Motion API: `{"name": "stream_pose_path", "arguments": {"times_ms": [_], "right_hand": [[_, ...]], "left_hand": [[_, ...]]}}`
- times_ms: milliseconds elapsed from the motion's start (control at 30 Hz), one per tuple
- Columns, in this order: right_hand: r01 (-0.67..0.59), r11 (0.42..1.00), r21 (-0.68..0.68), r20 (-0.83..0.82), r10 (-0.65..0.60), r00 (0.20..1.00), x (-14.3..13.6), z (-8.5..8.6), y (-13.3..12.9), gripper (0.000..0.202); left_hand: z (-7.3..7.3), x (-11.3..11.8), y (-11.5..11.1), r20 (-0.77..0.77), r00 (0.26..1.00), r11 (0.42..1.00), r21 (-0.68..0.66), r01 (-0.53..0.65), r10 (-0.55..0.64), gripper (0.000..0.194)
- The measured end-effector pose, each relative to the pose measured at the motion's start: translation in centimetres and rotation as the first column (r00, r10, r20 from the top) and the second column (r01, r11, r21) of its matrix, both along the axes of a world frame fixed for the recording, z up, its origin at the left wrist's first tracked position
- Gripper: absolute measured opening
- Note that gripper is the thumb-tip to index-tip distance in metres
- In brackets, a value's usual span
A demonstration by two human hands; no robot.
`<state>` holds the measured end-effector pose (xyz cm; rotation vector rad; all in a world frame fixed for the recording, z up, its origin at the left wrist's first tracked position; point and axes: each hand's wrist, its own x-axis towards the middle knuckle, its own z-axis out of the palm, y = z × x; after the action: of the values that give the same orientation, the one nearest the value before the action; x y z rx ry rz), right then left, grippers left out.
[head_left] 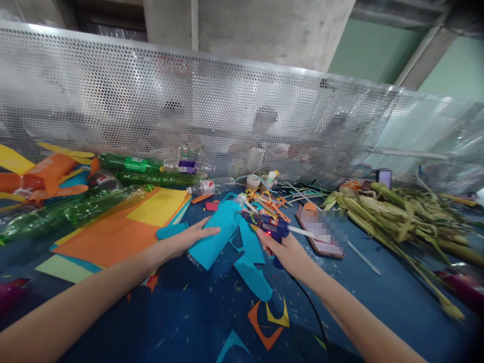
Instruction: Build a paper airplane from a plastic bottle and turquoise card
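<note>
My left hand (196,234) is wrapped round a plastic bottle (217,232) covered in blue paper, which lies tilted with its neck pointing away from me. In my right hand (282,247) is a blue glue gun (270,224), its red light lit and a white glue stick (302,232) poking from the back. The gun's nozzle is at the bottle's neck end; whether it touches I cannot tell. Cut blue paper pieces (253,277) lie just below and beside the bottle. A black cord (313,307) trails from the gun towards me.
Coloured paper sheets (102,239) and green plastic bottles (75,212) lie at the left, near an orange and yellow paper craft (49,174). A phone (321,237) and dried corn husks (397,217) are at the right. Behind stands a perforated metal screen (227,96), with people beyond it.
</note>
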<state>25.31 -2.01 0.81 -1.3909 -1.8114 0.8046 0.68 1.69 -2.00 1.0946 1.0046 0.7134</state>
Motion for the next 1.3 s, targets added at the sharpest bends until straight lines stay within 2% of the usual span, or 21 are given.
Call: {"name": "stream_pose_path", "arguments": {"times_ms": [233,533,600,667,767,833,900,967,1033,1200,1300], "right_hand": [[0.031,0.999,0.012,-0.022,-0.031,0.999,0.4,0.0,0.5,0.043],[-0.100,0.995,-0.002,0.053,0.100,0.994,0.2,0.3,-0.2,0.037],[-0.077,0.996,0.035,0.080,0.074,0.994,0.5,0.3,0.0,0.034],[-0.002,0.990,0.138,0.171,-0.022,0.985,1.0,0.2,0.5,0.031],[0.071,0.949,0.307,0.313,-0.171,0.934,2.2,0.2,1.3,0.023],[0.059,0.938,0.343,0.431,-0.213,0.877,3.3,0.0,1.7,0.024],[0.027,0.948,0.316,0.639,-0.234,0.733,4.6,-0.4,2.0,0.032],[0.000,0.970,0.243,0.795,-0.199,0.572,6.0,-0.8,2.3,0.036],[-0.033,0.985,0.172,0.860,-0.134,0.493,7.3,-1.4,2.8,0.036],[-0.023,0.997,0.074,0.879,-0.055,0.474,10.1,-2.8,4.0,0.042],[-0.024,0.999,0.045,0.846,-0.025,0.532,10.6,-2.9,4.5,0.042]], "left_hand": [[0.5,0.1,-0.4,-0.018,1.000,1.000,-0.007,0.006,-0.006,0.088],[0.2,0.0,-0.4,0.005,1.000,0.999,-0.024,-0.026,0.026,0.092],[0.4,0.1,-0.6,-0.003,0.999,0.999,-0.031,-0.033,0.033,0.092],[0.7,0.1,-0.8,-0.027,0.999,0.998,-0.041,-0.047,0.045,0.093],[1.0,0.2,-1.0,-0.062,0.996,0.996,-0.060,-0.065,0.061,0.093],[1.2,0.2,-1.1,-0.057,0.997,0.997,-0.058,-0.058,0.055,0.092],[1.2,0.3,-1.0,-0.033,0.999,0.998,-0.039,-0.043,0.041,0.091],[1.1,0.3,-0.9,-0.015,0.999,0.999,-0.037,-0.033,0.032,0.092],[1.0,0.2,-0.7,-0.011,1.000,0.998,-0.048,-0.028,0.028,0.094],[0.7,0.1,-0.5,-0.003,1.000,0.999,-0.043,-0.015,0.015,0.093],[0.6,0.1,-0.5,-0.006,1.000,0.999,-0.033,-0.021,0.021,0.091]]}}
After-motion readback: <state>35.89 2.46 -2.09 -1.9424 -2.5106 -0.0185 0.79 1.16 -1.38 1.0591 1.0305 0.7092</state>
